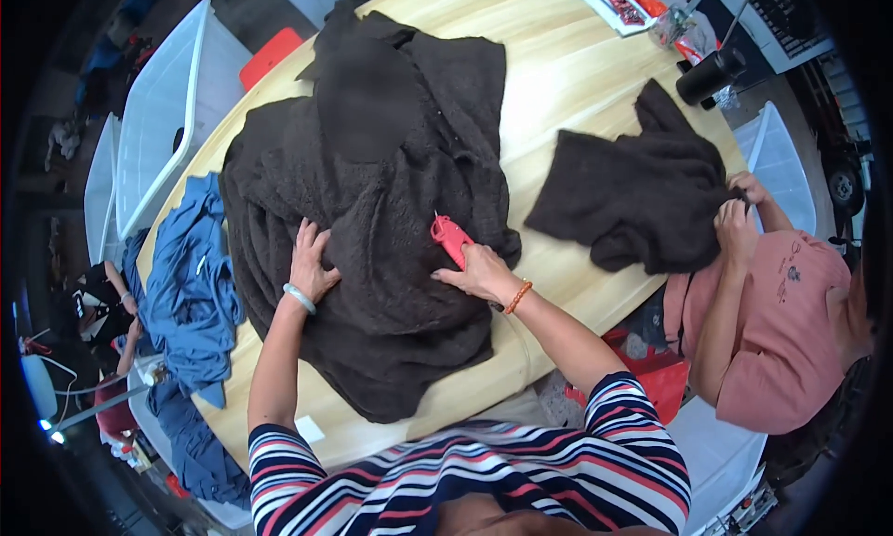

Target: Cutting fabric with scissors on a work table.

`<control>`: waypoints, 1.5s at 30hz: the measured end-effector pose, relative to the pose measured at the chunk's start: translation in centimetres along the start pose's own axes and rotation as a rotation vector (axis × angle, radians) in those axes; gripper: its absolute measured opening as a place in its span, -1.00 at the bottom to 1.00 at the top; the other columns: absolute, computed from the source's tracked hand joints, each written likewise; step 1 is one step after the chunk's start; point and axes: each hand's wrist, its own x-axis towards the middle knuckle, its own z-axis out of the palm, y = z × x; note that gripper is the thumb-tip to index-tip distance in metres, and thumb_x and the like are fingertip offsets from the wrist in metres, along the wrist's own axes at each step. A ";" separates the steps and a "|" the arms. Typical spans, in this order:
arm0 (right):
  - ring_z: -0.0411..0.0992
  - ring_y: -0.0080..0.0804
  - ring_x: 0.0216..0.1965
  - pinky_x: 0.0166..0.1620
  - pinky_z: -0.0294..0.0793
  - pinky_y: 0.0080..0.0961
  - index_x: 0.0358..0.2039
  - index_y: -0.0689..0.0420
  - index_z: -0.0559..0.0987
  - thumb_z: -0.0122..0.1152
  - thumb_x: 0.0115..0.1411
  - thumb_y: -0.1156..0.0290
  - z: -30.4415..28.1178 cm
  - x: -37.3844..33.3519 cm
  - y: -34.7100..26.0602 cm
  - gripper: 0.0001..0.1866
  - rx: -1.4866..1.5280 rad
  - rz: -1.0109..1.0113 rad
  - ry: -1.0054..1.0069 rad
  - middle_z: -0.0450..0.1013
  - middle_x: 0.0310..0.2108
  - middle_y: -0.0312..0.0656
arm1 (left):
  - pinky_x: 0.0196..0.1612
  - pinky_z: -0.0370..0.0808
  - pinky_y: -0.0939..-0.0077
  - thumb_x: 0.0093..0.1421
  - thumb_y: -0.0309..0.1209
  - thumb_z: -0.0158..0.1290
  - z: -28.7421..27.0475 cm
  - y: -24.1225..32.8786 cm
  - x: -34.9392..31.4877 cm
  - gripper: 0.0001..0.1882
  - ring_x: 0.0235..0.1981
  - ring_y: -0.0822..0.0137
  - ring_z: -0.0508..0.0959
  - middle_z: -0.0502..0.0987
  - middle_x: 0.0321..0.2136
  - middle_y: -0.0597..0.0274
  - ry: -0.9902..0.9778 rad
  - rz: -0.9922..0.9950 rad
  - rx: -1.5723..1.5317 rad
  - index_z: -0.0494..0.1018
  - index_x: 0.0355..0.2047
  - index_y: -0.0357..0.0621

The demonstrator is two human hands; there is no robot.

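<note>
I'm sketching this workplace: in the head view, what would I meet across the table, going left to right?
Blue cloth → left hand → right hand gripping a red tool → smaller dark garment → co-worker's hands at its edge.

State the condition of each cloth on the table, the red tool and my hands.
Left hand: open, flat on the large cloth.
Right hand: closed around the tool.
Red needle-tipped hand tool: held.
Large dark fleece cloth: spread, rumpled.
Smaller dark garment: bunched, held by a co-worker.
Blue cloth: crumpled.
</note>
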 end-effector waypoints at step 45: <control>0.47 0.14 -0.28 -0.21 0.45 -0.14 -0.07 0.24 0.29 0.15 0.17 0.46 5.7 -25.1 -4.2 -0.64 0.032 0.009 0.660 0.45 -0.33 0.08 | -0.05 0.44 0.58 0.14 -0.66 0.10 2.3 13.6 -10.6 -0.68 -0.18 0.47 0.53 0.54 -0.18 0.29 -0.112 -0.241 -1.901 0.43 -0.08 -0.24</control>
